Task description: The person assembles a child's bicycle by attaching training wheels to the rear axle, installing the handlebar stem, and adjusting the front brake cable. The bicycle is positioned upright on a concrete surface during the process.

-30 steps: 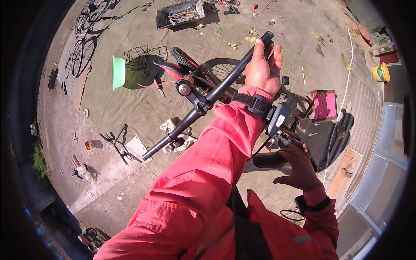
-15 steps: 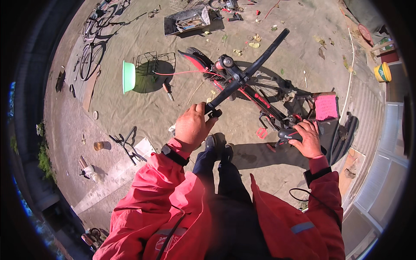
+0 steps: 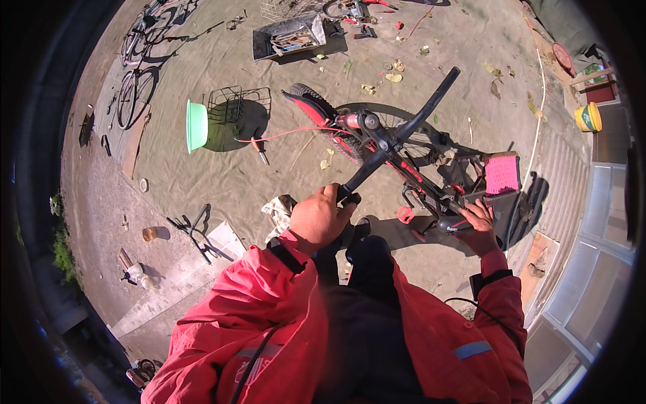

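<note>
A red and black bicycle (image 3: 410, 172) stands in front of me on sandy ground. My left hand (image 3: 318, 219) is closed around the near grip of its black handlebar (image 3: 401, 138), which runs up and to the right. My right hand (image 3: 478, 225) rests closed on the black saddle (image 3: 449, 223) at the right. Both arms wear red jacket sleeves. The front wheel (image 3: 316, 111) points away to the upper left.
A green basin (image 3: 196, 124) and a wire basket (image 3: 232, 108) lie on the ground to the left. A metal toolbox (image 3: 289, 37) sits at the top. Another bicycle (image 3: 138, 81) lies at upper left. A pink mat (image 3: 502, 174) and a yellow bucket (image 3: 588, 118) are at the right.
My left hand moved from the far grip down to the near grip of the handlebar. The view dropped lower and the bicycle shifted right; my right hand stayed at the saddle.
</note>
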### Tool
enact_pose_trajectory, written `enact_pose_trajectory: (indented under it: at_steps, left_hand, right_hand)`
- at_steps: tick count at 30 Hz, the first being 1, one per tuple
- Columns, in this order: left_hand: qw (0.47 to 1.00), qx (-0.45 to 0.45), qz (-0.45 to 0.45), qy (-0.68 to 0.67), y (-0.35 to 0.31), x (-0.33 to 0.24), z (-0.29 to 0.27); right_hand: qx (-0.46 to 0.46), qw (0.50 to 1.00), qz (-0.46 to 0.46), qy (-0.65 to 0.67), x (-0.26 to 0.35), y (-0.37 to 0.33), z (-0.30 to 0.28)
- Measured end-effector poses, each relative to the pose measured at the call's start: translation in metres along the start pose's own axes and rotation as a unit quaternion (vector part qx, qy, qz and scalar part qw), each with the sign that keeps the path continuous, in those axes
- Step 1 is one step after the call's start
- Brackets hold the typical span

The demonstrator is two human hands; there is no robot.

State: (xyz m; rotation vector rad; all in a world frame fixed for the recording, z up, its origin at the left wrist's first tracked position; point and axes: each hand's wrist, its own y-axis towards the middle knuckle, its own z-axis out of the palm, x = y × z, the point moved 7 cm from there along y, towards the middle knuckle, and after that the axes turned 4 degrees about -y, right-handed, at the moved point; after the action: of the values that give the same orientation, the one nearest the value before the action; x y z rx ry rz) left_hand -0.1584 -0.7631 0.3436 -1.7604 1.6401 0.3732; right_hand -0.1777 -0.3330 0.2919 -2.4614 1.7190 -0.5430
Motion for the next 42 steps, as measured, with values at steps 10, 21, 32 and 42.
enact_pose_trajectory:
  at_steps: [10, 21, 32, 42]
  left_hand:
    - [0.998, 0.019, -0.062, 0.017, 0.009, 0.0, 0.0]
    - [0.991, 0.071, -0.098, -0.064, 0.077, -0.028, 0.021]
    - [0.96, 0.182, -0.207, -0.041, 0.112, -0.038, 0.03]
    - [0.977, 0.189, -0.102, 0.008, 0.152, -0.094, 0.013]
  right_hand:
    - [-0.089, 0.94, 0.289, 0.159, -0.128, -0.007, 0.017]
    - [0.009, 0.651, 0.342, 0.678, -0.156, -0.035, 0.074]
    - [-0.03, 0.684, 0.375, 0.625, -0.153, -0.029, 0.057]
    - [-0.106, 0.628, 0.413, 0.651, -0.139, -0.057, 0.027]
